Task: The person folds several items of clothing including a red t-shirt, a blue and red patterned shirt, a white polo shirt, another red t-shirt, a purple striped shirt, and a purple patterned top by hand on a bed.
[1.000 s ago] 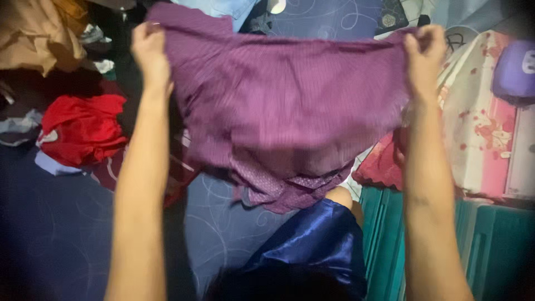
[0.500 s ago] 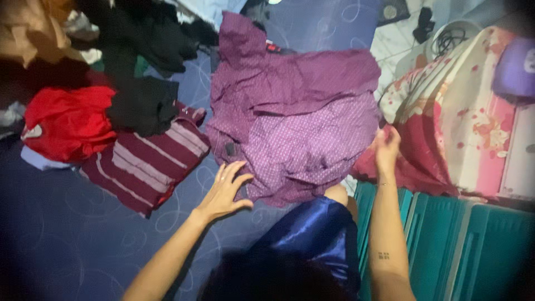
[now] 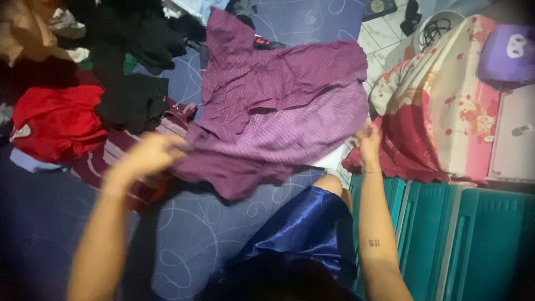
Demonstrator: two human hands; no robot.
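Head view: both hands' fingers clamp the crumpled, dotted purple garment (image 3: 278, 106) by its near corners.

Brightness: we see a dim room, with soft light falling from above.
Brightest area: the far right, on the pale floor tiles (image 3: 372, 40).
Shadows: the far left clothes pile (image 3: 120, 39) is nearly black.
Blur: the left hand (image 3: 146, 155) is smeared by motion.
Edges: we see dark vignetting in all corners.
Sharpness: soft everywhere, slightly grainy.
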